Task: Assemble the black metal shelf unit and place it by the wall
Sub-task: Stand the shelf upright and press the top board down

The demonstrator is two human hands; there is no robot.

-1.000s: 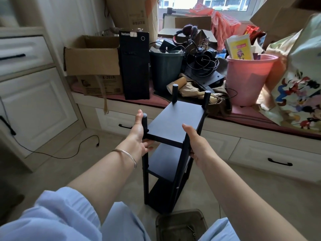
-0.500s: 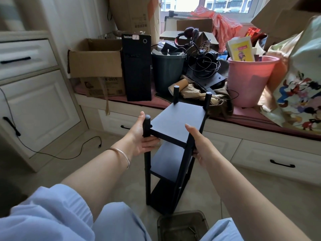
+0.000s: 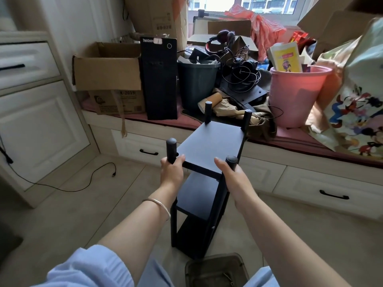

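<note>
The black metal shelf unit (image 3: 209,148) stands upright on the tiled floor in front of me, with three flat shelves and four round posts poking up at the corners. My left hand (image 3: 173,171) is wrapped around the near left post just under its cap. My right hand (image 3: 233,175) grips the near right post and the shelf's front corner. Its far side points at the window bench (image 3: 310,168). The lowest shelf is partly hidden behind the upper ones.
The bench holds a cardboard box (image 3: 107,69), a black computer tower (image 3: 159,77), a dark bin (image 3: 198,83), tangled cables and a pink bucket (image 3: 296,94). White cabinets (image 3: 39,129) line the left wall. A cord (image 3: 83,181) lies on the floor; a brown tray (image 3: 215,270) sits at my knees.
The shelf unit has turned and shifted slightly, its near posts now closer to me. My left hand has closed fully around the left post; my right hand has slid up near the right post's cap.
</note>
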